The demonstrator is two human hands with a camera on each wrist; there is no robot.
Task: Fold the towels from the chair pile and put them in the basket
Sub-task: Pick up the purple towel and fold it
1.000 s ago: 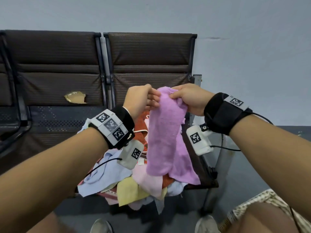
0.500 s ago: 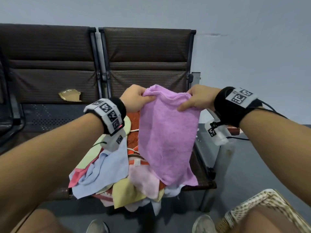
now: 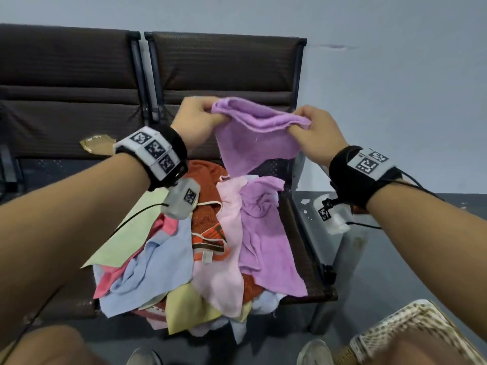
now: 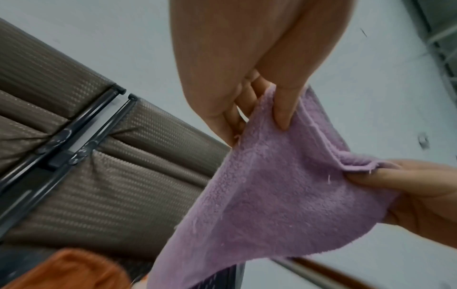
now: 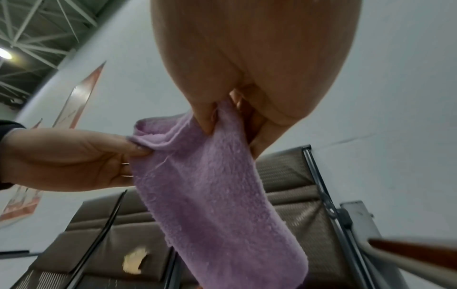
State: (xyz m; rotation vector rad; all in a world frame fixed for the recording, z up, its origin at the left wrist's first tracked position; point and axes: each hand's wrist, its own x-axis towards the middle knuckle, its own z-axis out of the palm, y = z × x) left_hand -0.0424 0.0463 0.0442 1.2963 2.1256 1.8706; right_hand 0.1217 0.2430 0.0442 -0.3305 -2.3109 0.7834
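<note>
Here, from the head view, I see my left hand and right hand each pinching an upper corner of a purple towel, held in the air above the towel pile on the brown chair. The towel's top edge is doubled over between the hands. The woven basket sits low on my right, partly behind my knee; a second purple towel lies on the pile.

In the left wrist view, my left thumb and fingers clamp the cloth; the towel hides most of the chair seat.

In the right wrist view, my right fingers grip the opposite corner, the chair's metal armrest just beside it.
</note>
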